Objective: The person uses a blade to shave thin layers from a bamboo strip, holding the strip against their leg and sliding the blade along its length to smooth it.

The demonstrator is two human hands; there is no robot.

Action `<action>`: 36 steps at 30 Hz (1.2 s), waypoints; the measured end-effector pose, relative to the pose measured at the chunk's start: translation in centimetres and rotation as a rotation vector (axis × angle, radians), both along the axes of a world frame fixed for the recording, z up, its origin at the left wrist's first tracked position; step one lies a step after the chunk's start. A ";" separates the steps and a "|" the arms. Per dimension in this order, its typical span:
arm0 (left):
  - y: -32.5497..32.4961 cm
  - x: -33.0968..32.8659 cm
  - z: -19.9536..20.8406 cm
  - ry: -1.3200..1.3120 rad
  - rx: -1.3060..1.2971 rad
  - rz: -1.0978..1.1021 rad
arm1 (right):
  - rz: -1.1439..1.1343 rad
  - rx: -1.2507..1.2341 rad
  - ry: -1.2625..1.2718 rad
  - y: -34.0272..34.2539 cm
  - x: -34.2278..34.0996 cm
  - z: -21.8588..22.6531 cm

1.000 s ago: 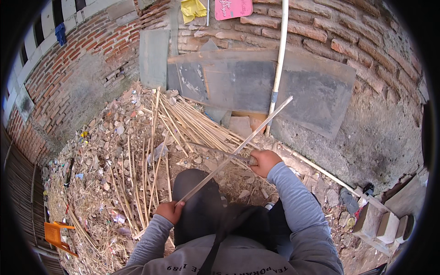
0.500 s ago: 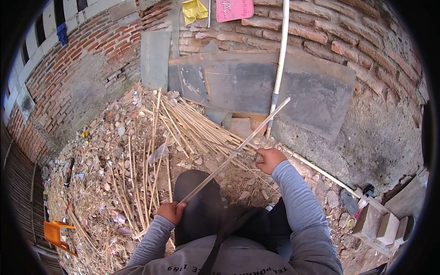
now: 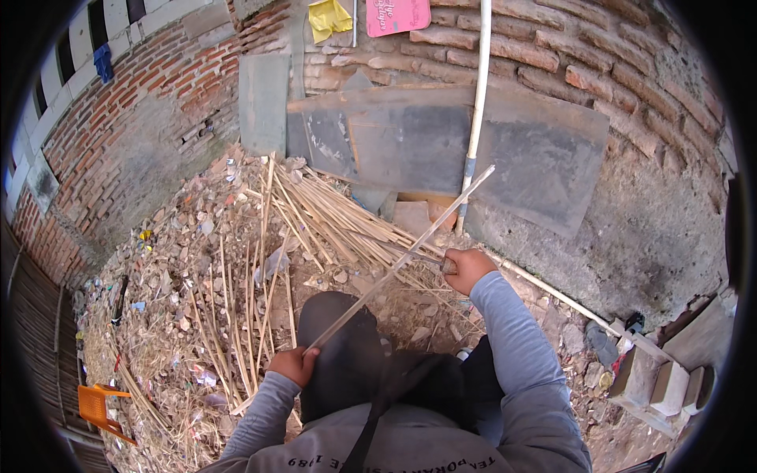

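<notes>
My left hand is closed around the lower end of a long, pale bamboo strip. The strip slants up and to the right, passing over my bent knee. In my right hand is the handle of a knife, gripped with the fingers wrapped round it. Its thin blade points left and crosses the strip about midway; motion or distance hides whether the edge bites into it. Beyond the blade lies a pile of split bamboo strips on the ground.
More loose bamboo strips lie to the left on rubble and litter. Dark flat panels lean on the brick wall ahead, behind a white upright pipe. An orange plastic chair stands at far left, concrete blocks at right.
The knife and my right hand have shifted slightly to the right along the strip's side. My left hand keeps its hold, and the view has moved a little.
</notes>
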State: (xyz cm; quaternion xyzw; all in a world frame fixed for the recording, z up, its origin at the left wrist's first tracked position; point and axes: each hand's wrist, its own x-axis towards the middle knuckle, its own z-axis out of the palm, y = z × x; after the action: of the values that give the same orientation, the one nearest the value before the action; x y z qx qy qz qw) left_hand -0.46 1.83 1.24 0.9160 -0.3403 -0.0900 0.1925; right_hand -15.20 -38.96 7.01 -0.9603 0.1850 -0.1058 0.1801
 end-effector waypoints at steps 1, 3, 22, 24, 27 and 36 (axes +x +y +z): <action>0.0 -0.2 0.1 0.000 0.006 0.010 | 0.001 -0.003 -0.002 0.3 0.1 0.2; 0.1 -0.2 0.2 0.001 0.017 0.020 | 0.135 -0.023 0.049 1.5 0.4 0.1; 0.2 -0.1 -0.3 -0.028 0.020 0.040 | 0.133 -0.024 0.060 1.1 1.0 -1.0; -0.2 -0.3 -0.1 -0.023 -0.003 0.026 | -0.041 -0.004 0.030 0.1 1.0 -1.9; -0.2 -0.1 0.2 0.017 0.006 0.042 | 0.001 0.021 0.007 0.3 1.0 -1.8; 0.1 -0.2 0.2 0.029 0.027 0.044 | 0.098 0.002 -0.008 0.9 0.8 -1.5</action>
State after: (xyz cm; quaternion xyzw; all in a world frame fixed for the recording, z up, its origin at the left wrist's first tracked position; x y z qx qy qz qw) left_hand -0.63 1.95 1.43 0.9243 -0.3160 -0.1038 0.1872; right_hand -14.37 -38.08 5.49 -0.9676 0.1372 -0.1003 0.1868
